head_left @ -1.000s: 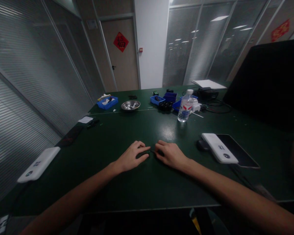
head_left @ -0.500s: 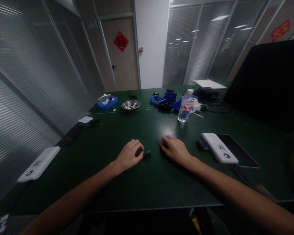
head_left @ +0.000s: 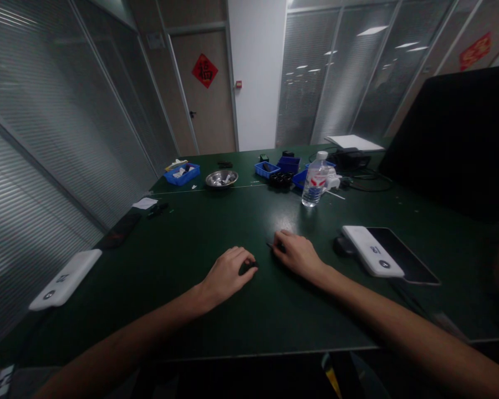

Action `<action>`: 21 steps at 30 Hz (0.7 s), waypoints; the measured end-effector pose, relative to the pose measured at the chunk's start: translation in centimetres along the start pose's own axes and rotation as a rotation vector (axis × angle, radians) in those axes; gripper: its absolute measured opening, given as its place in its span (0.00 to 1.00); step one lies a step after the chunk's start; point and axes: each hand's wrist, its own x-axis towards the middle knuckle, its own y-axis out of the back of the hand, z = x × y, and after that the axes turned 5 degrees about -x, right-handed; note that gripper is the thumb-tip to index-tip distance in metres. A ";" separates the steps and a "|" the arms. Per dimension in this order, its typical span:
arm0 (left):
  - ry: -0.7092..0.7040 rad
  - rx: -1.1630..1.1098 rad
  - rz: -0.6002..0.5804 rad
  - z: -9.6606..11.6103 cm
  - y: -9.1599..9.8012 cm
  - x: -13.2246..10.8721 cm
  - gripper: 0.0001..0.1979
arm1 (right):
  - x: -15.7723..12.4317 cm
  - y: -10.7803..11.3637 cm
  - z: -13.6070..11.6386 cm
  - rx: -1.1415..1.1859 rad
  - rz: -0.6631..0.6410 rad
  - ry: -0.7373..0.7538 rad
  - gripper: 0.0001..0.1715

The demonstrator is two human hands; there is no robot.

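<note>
My left hand rests low over the green table, its thumb and fingers closed around a small dark part. Most of that part is hidden by the fingers, and its kind cannot be made out. To its right, my right hand lies on the tabletop with curled fingers. A thin dark pointed tool sticks out of them to the left; the rest of it is covered by the hand. The two hands are a short distance apart.
A water bottle stands beyond my right hand. Farther back are a metal bowl and blue trays with small parts. White power banks lie at both sides, the right one on a dark tablet. A black monitor stands at right.
My left hand has moved right and slightly toward me, and its fingers have closed on the small dark part. My right hand has stayed in place.
</note>
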 end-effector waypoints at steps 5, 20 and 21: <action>-0.007 0.054 0.039 0.0 -0.6 0.7 0.08 | 0.0 0.0 0.1 0.003 -0.005 0.003 0.03; 0.588 0.183 0.211 -18.7 14.1 -5.4 0.20 | -0.1 0.7 -0.1 0.021 -0.030 -0.005 0.02; 0.668 0.231 0.218 -20.2 15.6 -6.5 0.19 | -0.1 0.7 -0.1 0.021 -0.029 -0.007 0.02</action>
